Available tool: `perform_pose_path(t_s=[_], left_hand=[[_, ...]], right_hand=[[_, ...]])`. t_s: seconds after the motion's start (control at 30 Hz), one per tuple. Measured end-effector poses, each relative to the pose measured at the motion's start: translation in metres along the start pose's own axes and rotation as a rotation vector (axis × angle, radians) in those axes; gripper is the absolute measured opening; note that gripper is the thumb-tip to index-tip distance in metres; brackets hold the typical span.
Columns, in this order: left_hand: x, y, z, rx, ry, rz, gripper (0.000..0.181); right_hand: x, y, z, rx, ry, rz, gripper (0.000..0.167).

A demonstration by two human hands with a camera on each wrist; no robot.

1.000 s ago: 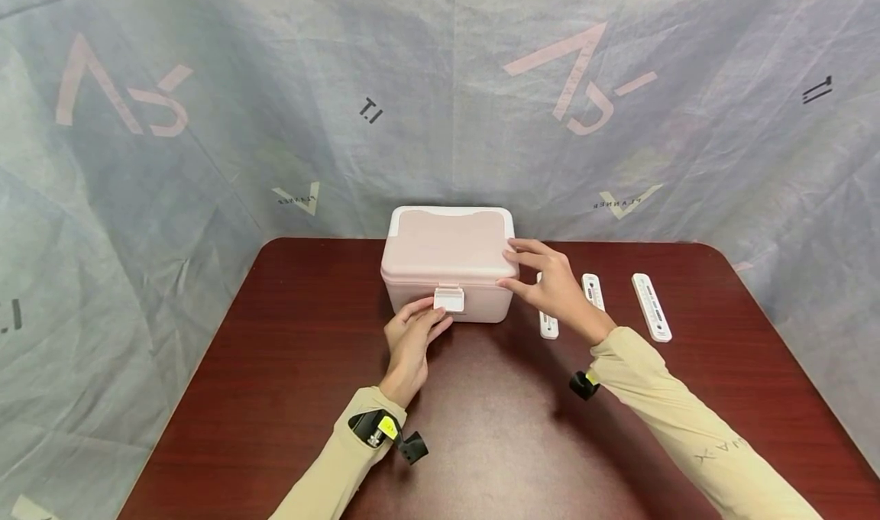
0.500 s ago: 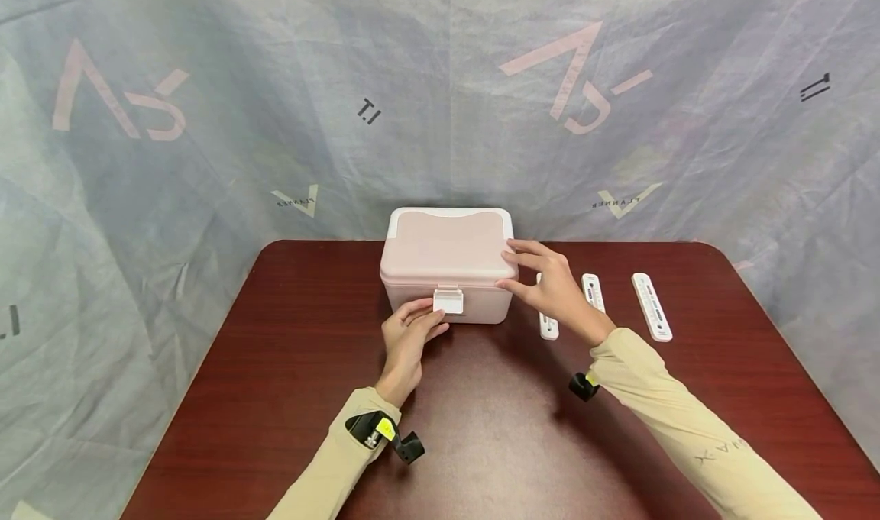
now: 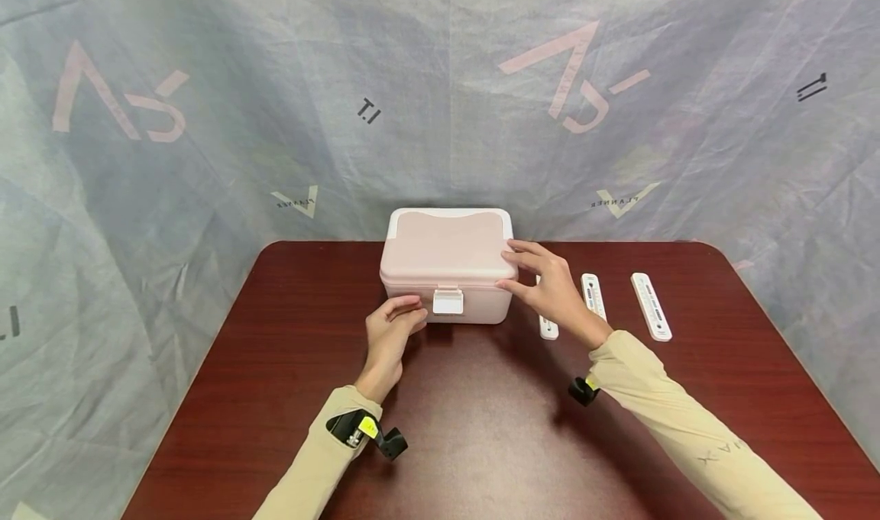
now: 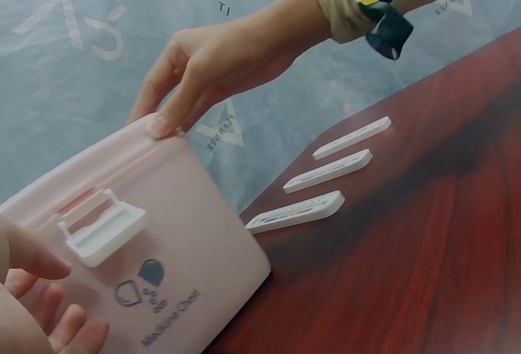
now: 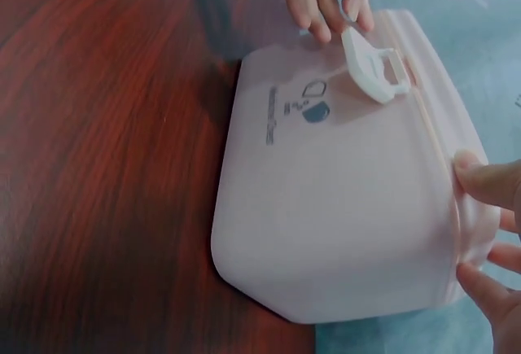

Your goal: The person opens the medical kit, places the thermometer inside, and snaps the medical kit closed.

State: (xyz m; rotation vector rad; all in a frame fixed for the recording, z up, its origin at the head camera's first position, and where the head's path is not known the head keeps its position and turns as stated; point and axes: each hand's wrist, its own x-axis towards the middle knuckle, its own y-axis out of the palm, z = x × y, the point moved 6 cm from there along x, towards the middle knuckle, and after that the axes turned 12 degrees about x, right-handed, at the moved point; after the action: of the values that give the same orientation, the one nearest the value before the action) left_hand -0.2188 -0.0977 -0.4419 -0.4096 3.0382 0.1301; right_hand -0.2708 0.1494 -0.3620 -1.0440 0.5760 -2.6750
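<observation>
The pale pink box (image 3: 447,245) stands with its lid down, and its white latch (image 3: 448,301) tilts outward from the front, as the left wrist view shows at the latch (image 4: 106,232). My left hand (image 3: 389,344) is at the front left of the box beside the latch, fingers loosely bent and holding nothing; whether the fingertips touch the box I cannot tell. My right hand (image 3: 553,291) rests its spread fingers and thumb on the lid's right edge and front corner. In the right wrist view, those fingers (image 5: 488,179) touch the lid rim.
White strips with printed marks lie right of the box: one (image 3: 548,328) partly behind my right hand, another (image 3: 594,294) beside the wrist, a third (image 3: 651,307) farther right. A grey printed cloth (image 3: 440,123) hangs behind the dark red table (image 3: 309,298).
My left hand has moved left, away from the latch, which it was touching or close against before. My right hand has stayed on the lid; the box has not visibly moved.
</observation>
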Motion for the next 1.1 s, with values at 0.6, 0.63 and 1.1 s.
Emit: perform_pose_path(t_s=[0.6, 0.63, 1.1], left_hand=[[0.017, -0.041, -0.034, 0.333, 0.16, -0.079, 0.034], [0.019, -0.043, -0.037, 0.357, 0.177, -0.082, 0.035], [0.024, -0.034, -0.083, 0.382, 0.528, 0.14, 0.06]], right_hand=[[-0.001, -0.001, 0.011, 0.182, 0.197, -0.02, 0.055], [0.0, -0.001, 0.015, 0.192, 0.198, -0.018, 0.055], [0.007, -0.004, 0.026, 0.238, 0.288, 0.009, 0.061]])
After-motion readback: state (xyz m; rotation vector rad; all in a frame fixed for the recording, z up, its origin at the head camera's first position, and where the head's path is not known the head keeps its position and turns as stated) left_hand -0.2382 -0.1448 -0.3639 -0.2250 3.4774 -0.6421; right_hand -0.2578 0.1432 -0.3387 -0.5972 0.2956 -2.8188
